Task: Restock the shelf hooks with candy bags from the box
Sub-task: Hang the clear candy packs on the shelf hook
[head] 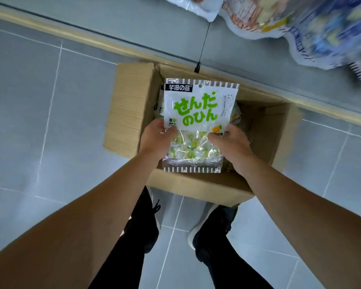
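Above the open box (265, 130), the left hand (156, 140) and right hand (231, 142) pinch the side edges of the candy bag (198, 113), which seems light, soft and slippery, so its stiffer top seal looks better for hanging.

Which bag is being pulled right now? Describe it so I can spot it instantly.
Find the open cardboard box on the grey floor. Above it, the left hand and right hand grip a white candy bag, the only one lifted, with big green lettering.
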{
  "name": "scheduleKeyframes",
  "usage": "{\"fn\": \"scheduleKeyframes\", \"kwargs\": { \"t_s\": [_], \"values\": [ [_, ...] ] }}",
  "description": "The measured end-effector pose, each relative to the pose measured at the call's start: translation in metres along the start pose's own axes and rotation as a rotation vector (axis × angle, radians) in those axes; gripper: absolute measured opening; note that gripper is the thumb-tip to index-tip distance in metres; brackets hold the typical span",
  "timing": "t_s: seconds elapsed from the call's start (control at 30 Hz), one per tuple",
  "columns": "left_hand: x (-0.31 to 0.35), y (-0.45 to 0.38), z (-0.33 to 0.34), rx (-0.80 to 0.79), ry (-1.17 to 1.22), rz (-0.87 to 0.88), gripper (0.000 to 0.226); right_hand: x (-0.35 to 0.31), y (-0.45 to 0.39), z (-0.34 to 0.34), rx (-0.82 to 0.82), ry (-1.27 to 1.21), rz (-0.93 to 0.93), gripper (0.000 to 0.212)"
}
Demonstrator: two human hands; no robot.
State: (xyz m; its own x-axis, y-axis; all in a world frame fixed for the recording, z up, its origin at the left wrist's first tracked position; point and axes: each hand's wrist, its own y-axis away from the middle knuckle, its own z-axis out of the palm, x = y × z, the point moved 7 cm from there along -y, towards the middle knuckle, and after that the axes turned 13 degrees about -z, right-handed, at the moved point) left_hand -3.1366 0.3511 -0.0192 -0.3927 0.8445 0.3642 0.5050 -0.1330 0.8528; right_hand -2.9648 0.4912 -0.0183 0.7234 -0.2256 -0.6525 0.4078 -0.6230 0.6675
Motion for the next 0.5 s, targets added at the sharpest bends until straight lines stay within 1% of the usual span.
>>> {"fn": "scheduleKeyframes", "kwargs": {
  "t_s": [0.07, 0.17, 0.23, 0.33, 0.43, 0.5],
  "values": [
    [0.019, 0.038, -0.016, 0.0, -0.041, 0.018, 0.013, -0.029, 0.032, -0.019, 0.015, -0.009, -0.009, 0.027],
    [0.044, 0.095, -0.041, -0.03, -0.037, 0.028, 0.018, -0.074, 0.08, -0.043, 0.036, -0.025, -0.034, 0.02],
    [0.057, 0.132, -0.057, -0.052, -0.031, 0.042, 0.015, -0.098, 0.112, -0.057, 0.053, -0.029, -0.041, 0.019],
    [0.085, 0.204, -0.096, -0.082, 0.0, 0.068, 0.006, -0.155, 0.181, -0.082, 0.073, -0.063, -0.042, 0.02],
    [0.108, 0.265, -0.124, -0.101, -0.009, 0.108, 0.009, -0.195, 0.237, -0.102, 0.093, -0.096, -0.047, 0.033],
    [0.125, 0.311, -0.141, -0.139, 0.001, 0.131, 0.01, -0.223, 0.277, -0.119, 0.112, -0.118, -0.051, 0.038]
  ]
}}
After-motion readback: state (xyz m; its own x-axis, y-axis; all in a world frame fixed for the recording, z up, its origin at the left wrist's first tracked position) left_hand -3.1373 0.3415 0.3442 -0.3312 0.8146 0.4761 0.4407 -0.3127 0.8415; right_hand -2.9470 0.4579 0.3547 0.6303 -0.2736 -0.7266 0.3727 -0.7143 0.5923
